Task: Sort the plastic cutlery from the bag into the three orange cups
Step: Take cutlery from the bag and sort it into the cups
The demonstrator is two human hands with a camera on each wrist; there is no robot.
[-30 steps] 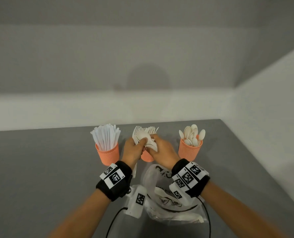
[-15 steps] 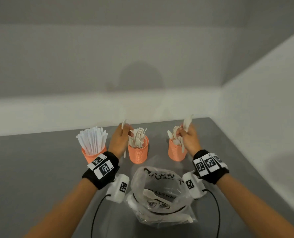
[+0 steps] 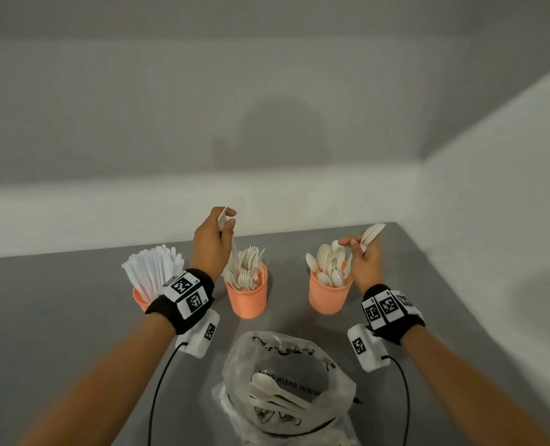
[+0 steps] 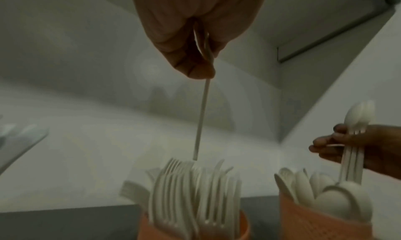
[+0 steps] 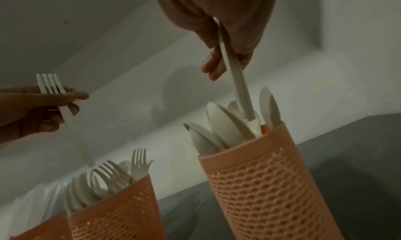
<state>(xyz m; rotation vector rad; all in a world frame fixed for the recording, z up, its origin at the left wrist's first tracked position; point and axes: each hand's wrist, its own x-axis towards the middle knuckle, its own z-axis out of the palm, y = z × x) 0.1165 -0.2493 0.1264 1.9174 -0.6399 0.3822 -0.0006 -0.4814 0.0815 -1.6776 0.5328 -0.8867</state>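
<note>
Three orange cups stand in a row on the grey table. The left cup [image 3: 139, 300] holds white knives, the middle cup [image 3: 247, 302] forks, the right cup [image 3: 329, 300] spoons. My left hand [image 3: 227, 220] pinches one white fork [image 3: 235, 252] near its tines, and the handle hangs down just above the forks in the middle cup [image 4: 195, 226]. My right hand [image 3: 358, 244] grips a small bunch of spoons [image 3: 373, 235] by their necks, with the handles reaching down into the right cup [image 5: 256, 183]. The clear plastic bag [image 3: 286, 349] lies open in front of me with spoons [image 3: 276, 391] inside.
A white wall runs along the table's far edge and down its right side. Black cables [image 3: 157, 391] hang from both wrist units down to the near edge. Bare grey table [image 3: 58, 317] stretches to the left of the cups.
My hands were together over the middle cup with a mixed bunch. They have parted: the left has risen with the fork, and the right has moved to the right cup with the spoons.
</note>
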